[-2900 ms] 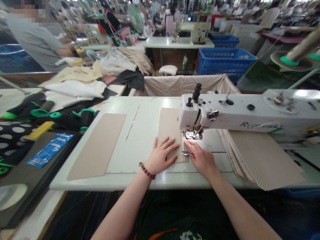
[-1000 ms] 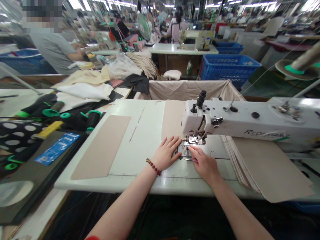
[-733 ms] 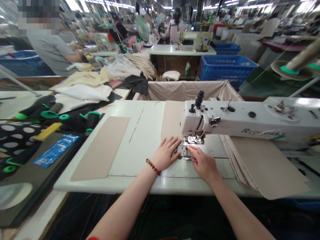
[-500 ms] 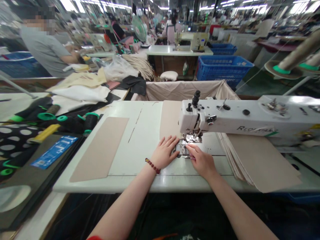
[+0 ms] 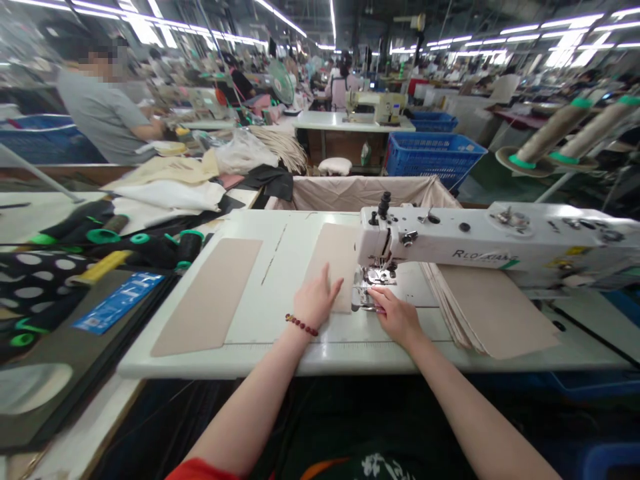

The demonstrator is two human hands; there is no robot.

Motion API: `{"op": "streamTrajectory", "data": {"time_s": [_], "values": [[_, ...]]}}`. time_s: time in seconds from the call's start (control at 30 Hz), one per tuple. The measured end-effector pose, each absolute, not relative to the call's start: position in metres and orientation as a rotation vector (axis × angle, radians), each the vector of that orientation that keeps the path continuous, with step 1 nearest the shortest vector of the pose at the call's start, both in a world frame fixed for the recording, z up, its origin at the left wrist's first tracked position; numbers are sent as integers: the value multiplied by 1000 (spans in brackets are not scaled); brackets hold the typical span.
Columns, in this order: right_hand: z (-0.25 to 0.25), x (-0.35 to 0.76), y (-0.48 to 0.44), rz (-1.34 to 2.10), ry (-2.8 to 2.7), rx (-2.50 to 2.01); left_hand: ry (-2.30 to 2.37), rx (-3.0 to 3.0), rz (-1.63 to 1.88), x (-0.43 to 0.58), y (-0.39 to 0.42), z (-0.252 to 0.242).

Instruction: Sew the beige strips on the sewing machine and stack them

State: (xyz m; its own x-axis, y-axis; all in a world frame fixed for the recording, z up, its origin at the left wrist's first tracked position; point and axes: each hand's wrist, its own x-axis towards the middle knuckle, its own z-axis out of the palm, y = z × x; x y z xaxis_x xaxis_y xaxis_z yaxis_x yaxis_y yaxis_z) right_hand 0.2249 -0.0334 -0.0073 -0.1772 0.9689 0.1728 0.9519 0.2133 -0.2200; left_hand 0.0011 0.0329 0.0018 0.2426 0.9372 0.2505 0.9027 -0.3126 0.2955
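My left hand (image 5: 315,297), with a beaded bracelet at the wrist, rests over a beige panel (image 5: 334,250) left of the needle area, fingers apart. Beside the presser foot of the white sewing machine (image 5: 435,233), my right hand (image 5: 397,317) is closed around a small metal tool, which looks like thread snips (image 5: 369,308). Its fingertips are at the shiny machine plate (image 5: 361,280); the hand hides most of the tool. A second beige panel (image 5: 210,293) lies flat on the table's left side.
A stack of beige panels (image 5: 495,310) lies under the machine arm at right. Black thread cones (image 5: 189,248) and a blue packet (image 5: 117,302) are at left. Behind the table hangs a beige cloth-lined bin (image 5: 350,192). A co-worker (image 5: 103,110) is at far left.
The beige panel by the needle has shifted left and towards me, with my left hand over it. My right hand stays by the presser foot. The view has tilted up slightly.
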Motion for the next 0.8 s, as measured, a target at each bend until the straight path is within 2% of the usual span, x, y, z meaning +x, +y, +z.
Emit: {"op": "streamTrajectory", "data": {"time_s": [0.17, 0.37, 0.67, 0.8], "values": [[-4, 228, -35, 185, -2139, -1747, 2020, 2400, 567, -39, -7, -1], [3, 243, -47, 416, -1933, -1585, 1750, 2483, 461, -81, -82, -14], [8, 258, -102, 466, -1746, -1824, 1314, 2561, 424, -47, -41, -5], [3, 257, -143, 578, -1613, -1910, 1140, 2549, 517, -5, -62, 7]]}}
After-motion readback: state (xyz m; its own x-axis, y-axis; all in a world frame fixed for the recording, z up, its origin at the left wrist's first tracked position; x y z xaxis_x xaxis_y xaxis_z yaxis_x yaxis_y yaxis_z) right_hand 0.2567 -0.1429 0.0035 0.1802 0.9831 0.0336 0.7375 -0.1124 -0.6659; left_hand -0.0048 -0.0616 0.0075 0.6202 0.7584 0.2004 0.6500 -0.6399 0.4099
